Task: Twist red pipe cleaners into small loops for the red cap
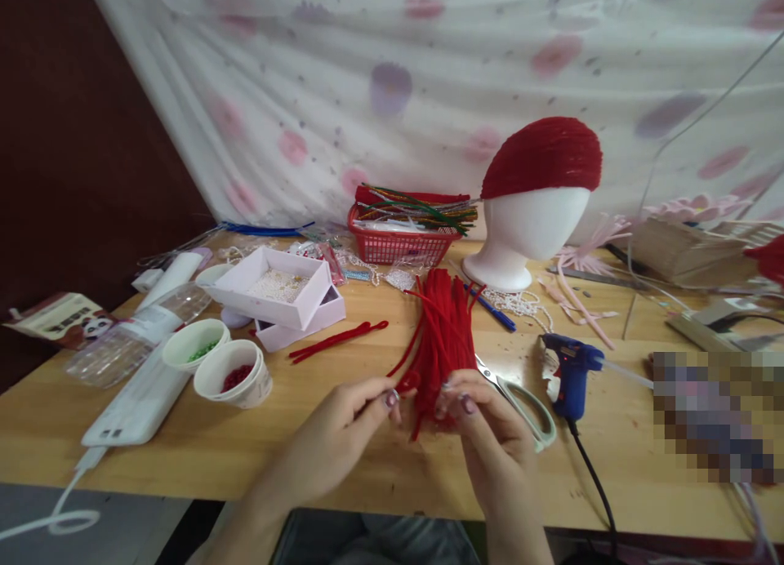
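Over the front of the table, my left hand point(352, 422) is closed in a pinch on a red pipe cleaner point(408, 382), whose end bends into a small loop. A short gap away, my right hand point(490, 426) also has its thumb and fingers pressed together; whatever lies between them is too small to make out. Just behind both hands spreads a thick bundle of red pipe cleaners point(444, 328). Several twisted red stems point(336, 342) lie left of the bundle. Scissors with pale green handles point(530, 410) rest beside my right hand.
A blue glue gun point(569, 377) stands at right, its cord running over the front edge. Behind is a white foam head point(520, 230) with a red cap point(548, 157). A red basket point(404, 246), white box point(269, 283) and paper cups point(236, 375) occupy the back and left.
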Motion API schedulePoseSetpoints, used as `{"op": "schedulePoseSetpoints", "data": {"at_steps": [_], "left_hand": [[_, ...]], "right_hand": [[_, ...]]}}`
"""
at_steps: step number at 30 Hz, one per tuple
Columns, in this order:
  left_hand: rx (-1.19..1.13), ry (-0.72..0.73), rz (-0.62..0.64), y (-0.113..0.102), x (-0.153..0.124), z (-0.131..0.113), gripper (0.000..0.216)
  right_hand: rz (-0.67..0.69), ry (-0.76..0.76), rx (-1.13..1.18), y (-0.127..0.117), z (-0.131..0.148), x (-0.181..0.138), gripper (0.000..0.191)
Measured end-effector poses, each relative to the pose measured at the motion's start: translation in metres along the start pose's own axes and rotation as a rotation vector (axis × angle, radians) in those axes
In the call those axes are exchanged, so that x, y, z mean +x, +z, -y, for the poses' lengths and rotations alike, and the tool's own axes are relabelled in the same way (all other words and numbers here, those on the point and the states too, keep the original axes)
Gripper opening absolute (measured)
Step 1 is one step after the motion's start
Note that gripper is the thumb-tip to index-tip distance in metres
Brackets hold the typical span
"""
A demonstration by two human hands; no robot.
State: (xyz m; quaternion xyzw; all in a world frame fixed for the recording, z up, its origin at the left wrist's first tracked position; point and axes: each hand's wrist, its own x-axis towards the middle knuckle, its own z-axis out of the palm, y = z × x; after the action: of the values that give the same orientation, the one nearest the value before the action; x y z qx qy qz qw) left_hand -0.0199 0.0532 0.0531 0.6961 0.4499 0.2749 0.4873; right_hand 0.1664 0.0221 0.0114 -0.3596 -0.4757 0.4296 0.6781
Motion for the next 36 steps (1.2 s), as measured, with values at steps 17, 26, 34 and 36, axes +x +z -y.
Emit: {"op": "schedulePoseSetpoints", "data": {"at_steps": [17,26,34,36], "left_hand": [[0.774,0.005,-0.257,-0.044,0.079,0.038,0.029],[0.804,0.064,-0.283,-0.048,0.085,0.059,0.036],[0.795,0.1,-0.277,-0.045,0.08,0.06,0.04],[0.797,0.108,-0.297,-0.041,0.079,0.057,0.036]], "right_hand": [[-0.126,-0.04,-0.946,-0.044,0.007,0.045,0.028],[-0.138,0.222,-1.12,-0.051,-0.007,0.052,0.033],[-0.119,0.156,-1.153,-0.052,-0.011,0.053,0.024],[-0.133,0.138,-1.153,-0.052,-0.011,0.053,0.022]]}}
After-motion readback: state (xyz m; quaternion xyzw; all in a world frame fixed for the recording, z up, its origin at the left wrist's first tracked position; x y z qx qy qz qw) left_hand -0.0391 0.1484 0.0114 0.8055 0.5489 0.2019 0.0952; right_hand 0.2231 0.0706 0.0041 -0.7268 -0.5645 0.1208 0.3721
